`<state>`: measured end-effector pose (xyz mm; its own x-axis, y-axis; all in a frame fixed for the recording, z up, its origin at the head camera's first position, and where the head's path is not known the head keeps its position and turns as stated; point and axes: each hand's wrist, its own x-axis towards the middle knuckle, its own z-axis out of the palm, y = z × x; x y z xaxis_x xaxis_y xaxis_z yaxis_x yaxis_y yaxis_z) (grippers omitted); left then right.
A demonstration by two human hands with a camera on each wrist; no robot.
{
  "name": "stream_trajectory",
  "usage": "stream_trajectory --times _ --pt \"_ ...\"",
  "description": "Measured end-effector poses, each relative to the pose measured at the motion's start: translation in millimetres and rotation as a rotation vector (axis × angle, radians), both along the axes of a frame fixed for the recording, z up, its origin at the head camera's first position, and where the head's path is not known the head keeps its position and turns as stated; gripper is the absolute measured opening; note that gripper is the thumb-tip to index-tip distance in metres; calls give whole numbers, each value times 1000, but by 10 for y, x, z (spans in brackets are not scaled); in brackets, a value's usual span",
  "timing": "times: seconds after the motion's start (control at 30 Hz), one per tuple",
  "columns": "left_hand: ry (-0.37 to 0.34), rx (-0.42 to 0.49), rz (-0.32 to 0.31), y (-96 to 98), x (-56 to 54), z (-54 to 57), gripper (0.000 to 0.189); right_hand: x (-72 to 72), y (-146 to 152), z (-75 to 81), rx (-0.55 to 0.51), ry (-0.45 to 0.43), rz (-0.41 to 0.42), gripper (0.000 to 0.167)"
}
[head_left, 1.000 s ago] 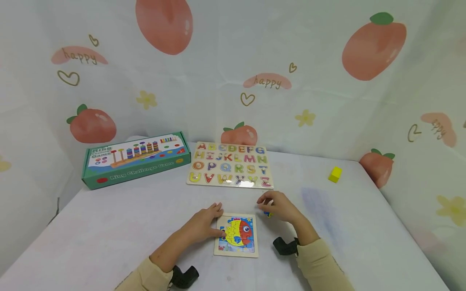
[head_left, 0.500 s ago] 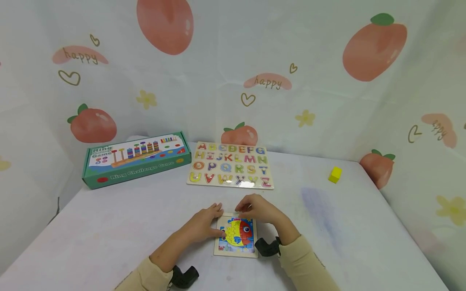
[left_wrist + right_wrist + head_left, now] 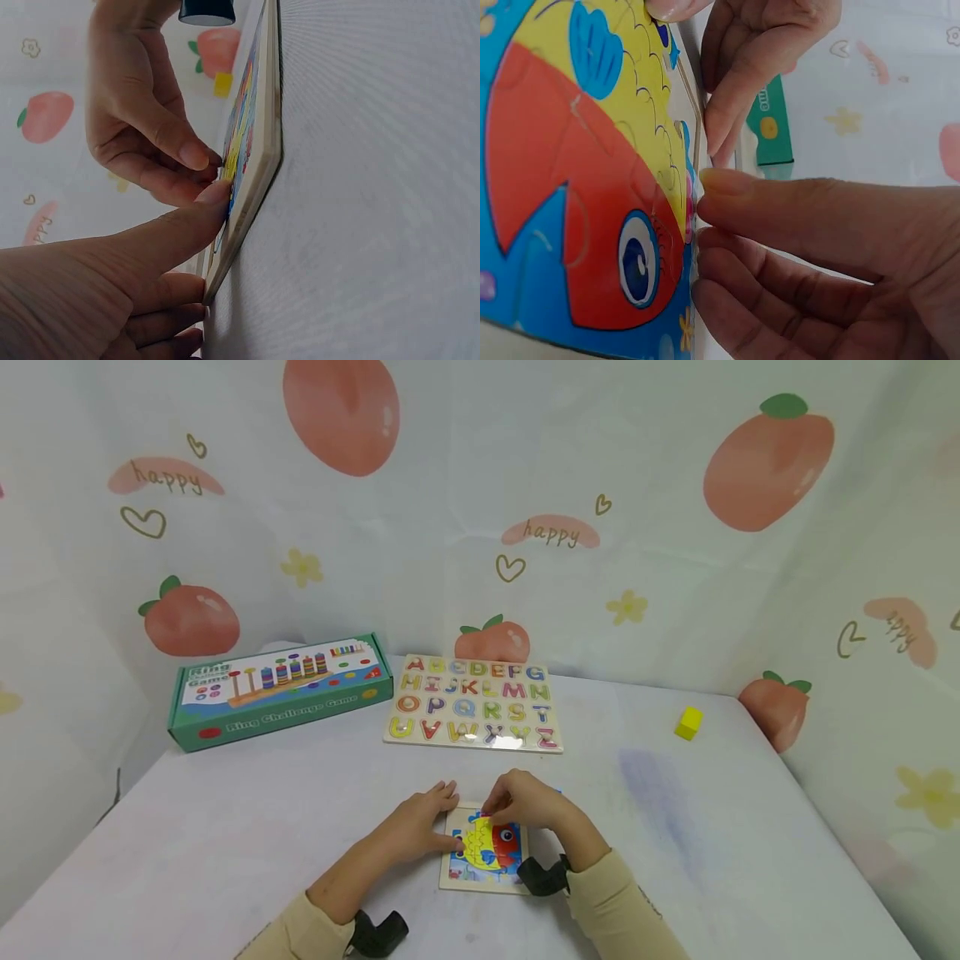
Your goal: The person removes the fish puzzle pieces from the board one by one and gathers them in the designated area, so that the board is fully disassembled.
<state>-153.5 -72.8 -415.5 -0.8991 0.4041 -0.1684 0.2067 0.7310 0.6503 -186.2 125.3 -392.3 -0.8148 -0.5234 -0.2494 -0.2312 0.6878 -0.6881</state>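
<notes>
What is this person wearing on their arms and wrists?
Both arms wear long, pale beige sleeves, the left sleeve and right sleeve ending short of the wrist. A small black camera mount sits at each wrist. The left hand and right hand are bare, with no gloves or rings visible.

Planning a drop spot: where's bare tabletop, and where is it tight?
Bare cloth lies between the green ring-game box and the left hand, and between the small yellow cube and the right hand. Crowded at the wooden fish puzzle, where both hands meet, just before the wooden alphabet board.
</notes>
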Motion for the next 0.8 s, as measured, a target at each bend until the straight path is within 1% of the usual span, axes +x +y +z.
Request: stream_trajectory --times 0.17,0.37,0.47,0.5,0.67,0.73,0.8 --pt "-2 3 -1 -3 -8 1 71 13 -15 15 -4 0 -10 9" --pt "3 4 -3 3 -2 -5 71 13 -38 -30 -6 0 -25 10" --pt "4 6 -5 6 -3 -6 72 14 -41 -36 -9 -3 -25 10" --pt "4 5 -6 7 -7 -8 72 17 -38 -32 -10 5 -13 10" --pt "0 1 -8 9 -12 -5 71 18 -44 -52 -17 -13 3 8" --pt "-3 -1 -6 11 -8 -2 71 20 -61 -62 -20 -20 -7 8" --pt "-1 -3 -5 13 -9 1 71 25 -70 -61 -23 -8 -7 8"
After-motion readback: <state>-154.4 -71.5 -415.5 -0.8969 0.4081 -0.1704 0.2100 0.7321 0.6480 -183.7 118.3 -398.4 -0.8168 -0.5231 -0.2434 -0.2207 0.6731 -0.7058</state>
